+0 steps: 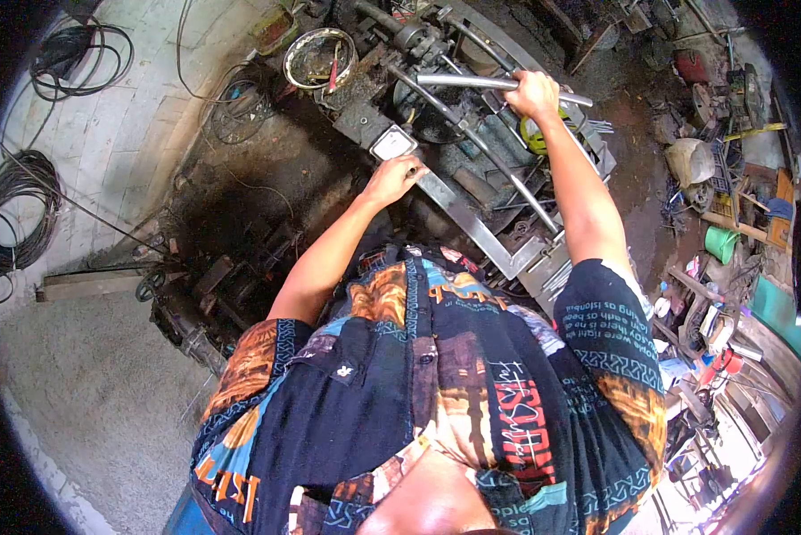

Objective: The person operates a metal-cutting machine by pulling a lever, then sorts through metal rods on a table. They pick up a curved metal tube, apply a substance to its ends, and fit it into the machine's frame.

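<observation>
Closest is the patterned shirt (418,374); beyond it my right hand (532,94) wraps fully around a steel bar (463,80) over the machine (458,152). Left hand (393,178) lies curled beside a square dial (393,143); I cannot tell whether it grips anything.

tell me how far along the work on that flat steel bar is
Done: the flat grey steel bar already lies in the dark greasy metal machine. In hand: the right hand is shut on the long silver metal lever tube; the left hand rests on the bar. Left: the bar looks straight, so any shaping seems not yet done.
</observation>
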